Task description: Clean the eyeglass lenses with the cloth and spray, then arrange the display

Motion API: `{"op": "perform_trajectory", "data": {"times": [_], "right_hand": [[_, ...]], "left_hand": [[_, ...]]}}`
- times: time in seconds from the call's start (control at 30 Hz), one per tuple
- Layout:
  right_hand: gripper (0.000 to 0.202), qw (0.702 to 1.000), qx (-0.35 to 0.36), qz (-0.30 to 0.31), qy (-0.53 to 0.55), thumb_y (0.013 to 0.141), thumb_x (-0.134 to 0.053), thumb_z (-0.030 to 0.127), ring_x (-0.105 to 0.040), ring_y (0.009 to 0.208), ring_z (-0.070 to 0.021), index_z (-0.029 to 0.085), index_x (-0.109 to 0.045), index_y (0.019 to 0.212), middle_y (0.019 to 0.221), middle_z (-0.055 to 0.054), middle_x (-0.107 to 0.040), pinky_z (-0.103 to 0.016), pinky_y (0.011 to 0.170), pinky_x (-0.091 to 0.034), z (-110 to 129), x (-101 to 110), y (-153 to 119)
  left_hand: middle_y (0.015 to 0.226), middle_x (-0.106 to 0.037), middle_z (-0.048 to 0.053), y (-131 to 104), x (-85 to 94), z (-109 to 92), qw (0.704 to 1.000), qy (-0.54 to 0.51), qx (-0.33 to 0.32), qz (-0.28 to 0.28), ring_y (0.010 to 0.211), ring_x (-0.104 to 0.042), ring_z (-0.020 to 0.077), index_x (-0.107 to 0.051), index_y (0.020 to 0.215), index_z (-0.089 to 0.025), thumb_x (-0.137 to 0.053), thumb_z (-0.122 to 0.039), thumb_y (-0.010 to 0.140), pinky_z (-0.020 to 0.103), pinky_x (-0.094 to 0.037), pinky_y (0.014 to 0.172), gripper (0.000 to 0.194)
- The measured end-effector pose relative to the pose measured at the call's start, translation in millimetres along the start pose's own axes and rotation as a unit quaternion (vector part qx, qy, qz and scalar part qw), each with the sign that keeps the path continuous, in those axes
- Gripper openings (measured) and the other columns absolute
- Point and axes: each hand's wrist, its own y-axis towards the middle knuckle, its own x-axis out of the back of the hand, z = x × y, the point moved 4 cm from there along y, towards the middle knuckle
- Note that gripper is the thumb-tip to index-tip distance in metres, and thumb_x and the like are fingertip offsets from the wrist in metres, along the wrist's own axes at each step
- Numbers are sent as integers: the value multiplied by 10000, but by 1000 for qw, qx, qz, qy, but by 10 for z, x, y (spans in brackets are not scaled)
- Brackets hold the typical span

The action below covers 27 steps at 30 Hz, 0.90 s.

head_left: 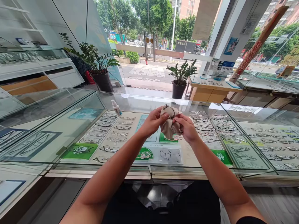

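Observation:
Above the glass counter, both my hands hold a pair of eyeglasses (175,127) together with a beige cleaning cloth (166,128). My left hand (154,120) pinches the cloth against one lens, its thumb lying on top. On the other side, my right hand (187,127) grips the frame near the other lens, fingers closed. The cloth drapes behind and below the glasses, and part of the frame is hidden by it and by my fingers. To the left of my hands, a white spray bottle (116,107) stands on the counter top.
The glass display counter (149,168) spans the view before me, with rows of eyeglasses (123,128) inside it. Green cards (80,151) lie under some frames. Beyond stand two potted plants (102,81) (179,89), a glass door and a wooden cabinet (211,93).

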Motion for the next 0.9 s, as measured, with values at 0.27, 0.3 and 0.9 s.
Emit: {"op": "perform_trajectory", "data": {"times": [0.27,0.3,0.9], "right_hand": [[484,998,24,49,-32,705,-1021,677,-672,820,-194,243,-828,793,834,-24,-777,-347,797,-575,-131,-75,5],[487,997,27,59,-37,712,-1018,690,-678,841,-201,246,-836,798,849,-28,-784,-355,821,-577,-142,-90,-4],[384,994,96,35,-34,835,-953,635,-659,1256,-279,276,-817,818,1316,-76,-742,-439,1144,-532,102,61,31]], "left_hand": [[730,-693,-2,-67,-21,-13,994,53,-13,-99,632,-576,123,-714,857,-176,-1004,-734,769,242,-475,600,635],[678,-659,-9,-73,-20,-26,990,71,-23,-116,599,-544,117,-693,803,-180,-960,-790,791,241,-448,574,666],[715,-675,-1,-4,370,68,944,42,-108,-309,647,-636,148,-696,823,-212,-817,-835,928,263,-519,606,644]]}}
